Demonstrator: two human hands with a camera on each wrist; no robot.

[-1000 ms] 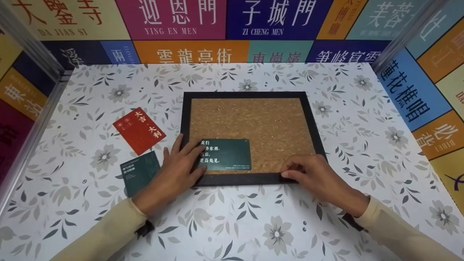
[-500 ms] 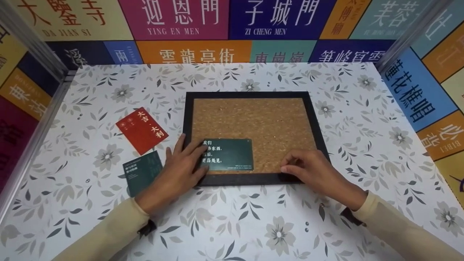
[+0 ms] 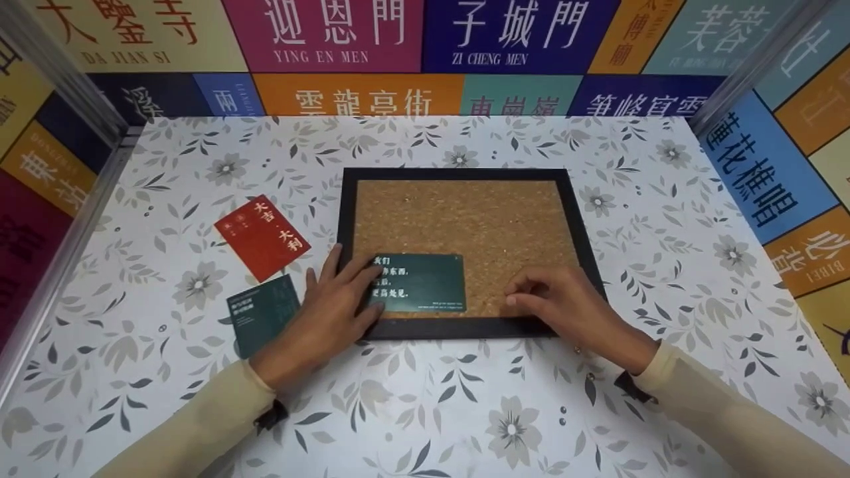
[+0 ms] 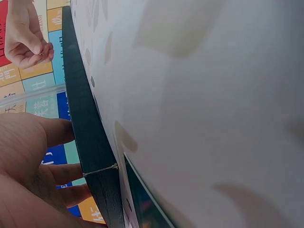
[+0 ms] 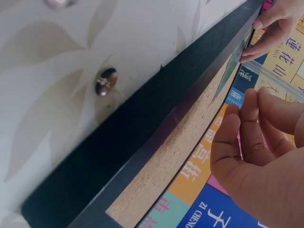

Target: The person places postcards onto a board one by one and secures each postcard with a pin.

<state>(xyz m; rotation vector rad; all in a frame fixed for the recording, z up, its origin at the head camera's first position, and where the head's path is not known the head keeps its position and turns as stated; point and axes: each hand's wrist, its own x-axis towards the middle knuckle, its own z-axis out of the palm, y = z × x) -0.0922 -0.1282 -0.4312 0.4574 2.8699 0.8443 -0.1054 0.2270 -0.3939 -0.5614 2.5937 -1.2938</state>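
Note:
In the head view my left hand (image 3: 332,302) lies at the left edge of a black-framed cork board (image 3: 458,212). Its outstretched fingers hold down the left end of a dark green card (image 3: 431,282) printed with white characters. My right hand (image 3: 564,295) is over the board's lower right, thumb and fingertips pinched together. The right wrist view shows this right hand (image 5: 266,137) above the cork, apart from the frame. A tiny dark spot shows at its fingertips in the left wrist view, like a thumbtack mostly hidden by them.
A red card (image 3: 262,238) and another green card (image 3: 262,315) lie left of the board, the green one partly behind the left forearm. Round metallic thumbtacks (image 5: 105,81) lie on the floral tabletop below the frame's right side. Printed panels (image 3: 358,93) wall in the table.
My right hand has lifted slightly off the lower frame edge and moved a little left over the cork. The left hand stays on the card. The whole head view has shifted slightly.

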